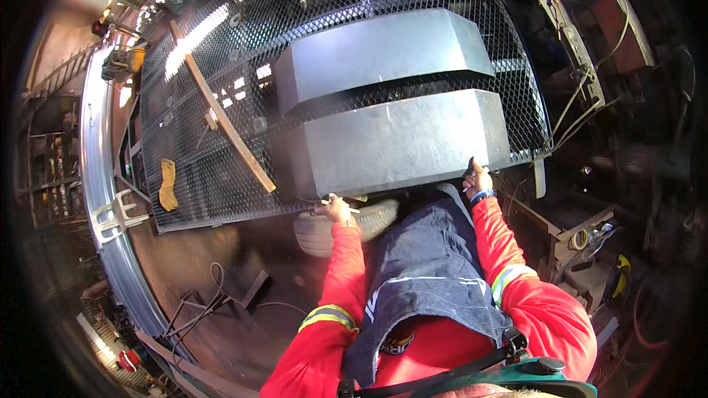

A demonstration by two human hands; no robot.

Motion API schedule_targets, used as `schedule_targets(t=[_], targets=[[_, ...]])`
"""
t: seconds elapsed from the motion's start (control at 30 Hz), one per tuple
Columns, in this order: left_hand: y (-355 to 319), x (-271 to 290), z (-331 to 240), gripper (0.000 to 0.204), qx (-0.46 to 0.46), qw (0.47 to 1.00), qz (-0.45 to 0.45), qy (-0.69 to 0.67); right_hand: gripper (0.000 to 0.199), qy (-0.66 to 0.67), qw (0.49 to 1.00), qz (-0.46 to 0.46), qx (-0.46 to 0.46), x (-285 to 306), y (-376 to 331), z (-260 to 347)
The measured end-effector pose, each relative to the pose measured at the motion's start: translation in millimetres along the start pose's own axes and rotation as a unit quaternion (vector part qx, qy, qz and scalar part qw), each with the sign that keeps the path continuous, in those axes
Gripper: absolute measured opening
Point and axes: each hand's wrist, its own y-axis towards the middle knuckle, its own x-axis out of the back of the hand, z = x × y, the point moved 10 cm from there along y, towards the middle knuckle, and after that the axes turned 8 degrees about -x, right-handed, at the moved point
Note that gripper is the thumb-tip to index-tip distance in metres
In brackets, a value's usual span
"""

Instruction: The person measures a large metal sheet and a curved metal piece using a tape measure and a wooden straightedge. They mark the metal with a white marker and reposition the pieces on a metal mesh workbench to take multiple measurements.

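Two bent grey metal sheets lie one behind the other on a black mesh-topped table, the far sheet and the near sheet. Each has a broad middle face with angled ends. At the near sheet's front edge, by its left fold, my left hand is closed on the rim; a thin pale stick shows at its fingers. Further right along that edge my right hand is closed too, thumb up beside a small dark piece I cannot make out. The fingers under the rim are hidden.
On the mesh table lie a long wooden strip and a yellow work glove. A tire sits below the front edge. Shiny metal beams run along the left. Cables and a power strip are at right.
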Motion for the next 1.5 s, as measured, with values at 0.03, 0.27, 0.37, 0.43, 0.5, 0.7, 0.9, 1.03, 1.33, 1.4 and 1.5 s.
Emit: schedule_targets(t=[0.03, 0.27, 0.37, 0.43, 0.5, 0.7, 0.9, 1.03, 1.33, 1.4, 1.5], targets=[[-8, 4, 1, 0.057, 0.007, 0.998, -0.007, -0.062, 0.028, -0.013, 1.000, -0.017, 0.001, 11, 0, 2], [3, 64, -152, 0.024, -0.263, 0.865, 0.199, 0.378, 0.049, -0.520, 0.806, -0.090, 0.268, 6, -88, 2], [-65, 70, -270, 0.022, -0.210, 0.759, 0.401, 0.467, 0.049, -0.561, 0.736, 0.116, 0.361, -125, -212, 4], [-114, 32, -320, 0.016, -0.192, 0.687, 0.545, 0.441, 0.057, -0.575, 0.671, 0.247, 0.397, -187, -248, -10], [-136, -16, -326, 0.015, -0.143, 0.594, 0.642, 0.462, 0.058, -0.553, 0.634, 0.391, 0.374, -231, -257, -46], [-105, -197, -294, 0.021, -0.333, 0.483, 0.687, 0.429, 0.023, -0.447, 0.832, 0.328, 0.013, -214, -162, -147], [-75, -273, -231, 0.027, -0.594, 0.441, 0.604, 0.296, 0.020, -0.439, 0.865, 0.237, -0.052, -162, -93, -172], [-68, -293, -238, 0.034, -0.663, 0.485, 0.504, 0.266, 0.029, -0.403, 0.894, 0.152, -0.122, -152, -100, -162], [-51, -298, -208, 0.039, -0.645, 0.560, 0.468, 0.229, 0.034, -0.411, 0.899, 0.111, -0.099, -117, -75, -167], [-55, -297, -203, 0.046, -0.649, 0.552, 0.465, 0.239, 0.036, -0.388, 0.914, 0.106, -0.060, -113, -74, -167], [-47, -284, -206, 0.046, -0.654, 0.552, 0.446, 0.261, 0.037, -0.484, 0.857, 0.094, -0.147, -113, -80, -169]])
